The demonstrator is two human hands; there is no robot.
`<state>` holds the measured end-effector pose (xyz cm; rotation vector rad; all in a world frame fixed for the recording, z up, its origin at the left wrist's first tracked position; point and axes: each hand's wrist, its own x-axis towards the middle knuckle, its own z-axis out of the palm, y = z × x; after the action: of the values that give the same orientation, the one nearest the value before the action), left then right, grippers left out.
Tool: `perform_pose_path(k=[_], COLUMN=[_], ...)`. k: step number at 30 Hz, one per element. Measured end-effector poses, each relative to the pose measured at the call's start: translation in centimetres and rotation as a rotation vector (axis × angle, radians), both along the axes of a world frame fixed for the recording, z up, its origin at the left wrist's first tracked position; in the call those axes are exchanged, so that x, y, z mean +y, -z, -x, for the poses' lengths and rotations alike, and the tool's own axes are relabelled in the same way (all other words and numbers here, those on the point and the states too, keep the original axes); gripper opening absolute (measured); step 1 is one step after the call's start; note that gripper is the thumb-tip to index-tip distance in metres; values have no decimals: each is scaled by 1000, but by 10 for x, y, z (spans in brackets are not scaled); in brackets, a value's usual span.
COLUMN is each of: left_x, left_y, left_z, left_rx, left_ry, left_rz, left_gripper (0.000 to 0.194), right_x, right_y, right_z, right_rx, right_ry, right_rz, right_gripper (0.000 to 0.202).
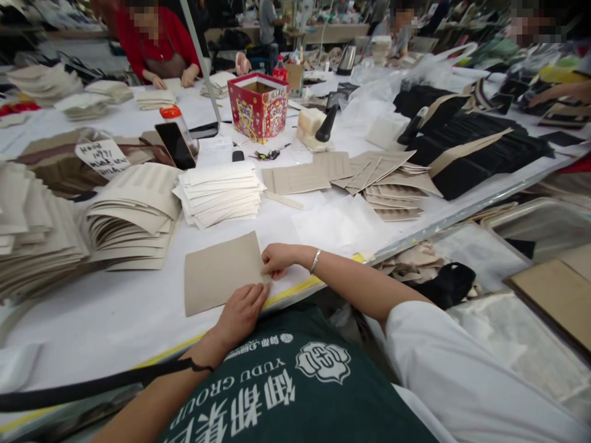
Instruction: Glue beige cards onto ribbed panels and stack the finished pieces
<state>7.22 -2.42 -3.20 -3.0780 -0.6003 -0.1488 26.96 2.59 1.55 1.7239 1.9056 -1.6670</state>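
Observation:
A flat beige rectangular panel [221,271], of fabric or stiff sheet, lies on the white tabletop near the front edge. My left hand [243,309] rests on its near right corner, fingers stretched out and lying flat. At the panel's right edge my right hand [282,258] is closed in a pinch on the border; the thumb is partly hidden. Just beyond stands a stack of white pieces [221,194]. Left of that, curved beige panels [133,209] are piled up. Beige pieces with fold lines [300,177] lie farther right.
A red patterned box [258,109], a phone [176,146] and a black-handled tool on a pale block [314,129] stand farther back. Black bags [480,144] lie at right. Yellow tape [295,289] runs along the table edge. A co-worker in red [157,46] handles pieces opposite.

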Motion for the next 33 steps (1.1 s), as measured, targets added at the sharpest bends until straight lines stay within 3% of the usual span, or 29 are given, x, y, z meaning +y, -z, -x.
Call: perform_pose_path(k=[3,8,10,17,27,33], left_x=[0,1,1,0,1,0], left_y=[-3,-10,-12,-16,-16,-11], left_z=[-2,-9,-10,-23,-26,-27], left_rx=[51,97,95,91,140,50], left_ry=[-35,-41,-42,-136,-121,-178], left_rz=[-3,1,-6,-57,-70,-86], left_gripper=[40,37,36,25,36,33], right_x=[14,35,39,38,37,36], right_y=[4,7,8,10,10,11], right_z=[-5,-17,-20,-18,-19,-21], right_rx=[99,76,64,60,93,8], right_ry=[13,-108,-150,-192,-154,-264], right_rz=[119,-109,-128,-151,-137,-329], right_gripper=[19,17,17,14,13,19])
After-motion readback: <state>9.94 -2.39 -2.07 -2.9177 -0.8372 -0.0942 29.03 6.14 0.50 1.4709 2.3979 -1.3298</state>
